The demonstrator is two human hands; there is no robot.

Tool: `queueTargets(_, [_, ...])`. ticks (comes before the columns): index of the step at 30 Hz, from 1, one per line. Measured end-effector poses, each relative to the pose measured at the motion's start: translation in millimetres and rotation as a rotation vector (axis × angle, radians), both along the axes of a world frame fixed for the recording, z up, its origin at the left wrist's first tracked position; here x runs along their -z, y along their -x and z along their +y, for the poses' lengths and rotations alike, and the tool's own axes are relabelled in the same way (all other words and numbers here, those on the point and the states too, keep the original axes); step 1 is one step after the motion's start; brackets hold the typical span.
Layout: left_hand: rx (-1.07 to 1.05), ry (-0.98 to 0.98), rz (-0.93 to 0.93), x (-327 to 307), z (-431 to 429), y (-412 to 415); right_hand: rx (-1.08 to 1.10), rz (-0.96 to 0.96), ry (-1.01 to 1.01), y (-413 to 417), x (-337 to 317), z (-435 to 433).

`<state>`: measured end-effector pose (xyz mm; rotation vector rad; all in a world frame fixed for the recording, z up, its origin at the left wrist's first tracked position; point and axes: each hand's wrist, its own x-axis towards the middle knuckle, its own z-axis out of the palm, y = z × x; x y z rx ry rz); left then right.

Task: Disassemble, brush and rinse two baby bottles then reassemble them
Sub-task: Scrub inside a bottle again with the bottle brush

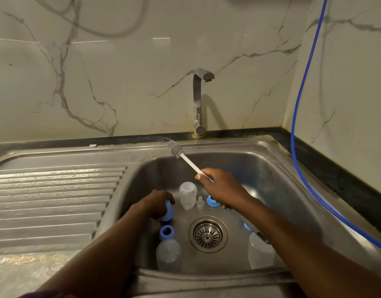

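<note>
The person is working over the sink point(277, 168), and every place here is given from the drain point(208, 234). The right hand point(221, 190) is hovering beyond the drain, with thumb and fingers closed around the white handle of the brush point(188, 162). The grey bristle head is pointing up and away, toward the tap point(197, 104). No water is showing at the tap.

The left hand point(157, 204) is reaching down left of the drain, and its fingers are curling around a blue part point(167, 210) that is standing on the sink floor.

The other pieces are lying apart:
- Just beyond the drain an upside-down bottle point(187, 195) is standing, with a small teat point(199, 202) and a blue ring point(213, 201) beside it.
- Nearer than the drain, on its left, a second ring point(167, 232) and a second bottle point(168, 252) are lying.
- On the right a clear cover point(261, 250) is standing.

The step seems to be brushing the blue part. To do it well, the left hand should be lifting the part clear of the floor and holding it by the outside, with the opening turned toward the brush. The bristles should be going fully through it and turning, so that the thread and the inner edge are being scrubbed too. A wet, smooth part may be slipping, so a firm grip is advisable.
</note>
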<state>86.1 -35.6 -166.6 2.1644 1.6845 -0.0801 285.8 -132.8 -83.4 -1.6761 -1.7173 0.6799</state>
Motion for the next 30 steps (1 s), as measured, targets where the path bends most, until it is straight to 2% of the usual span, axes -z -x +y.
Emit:
queueTargets(25, [0.063,0.0,0.105,10,7,2,-0.03,-0.024,-0.003,0,-2,-2])
queueTargets(30, [0.016,-0.018,0.109,-10,-1,6,0.001,-0.164,0.079,-26,-18,-4])
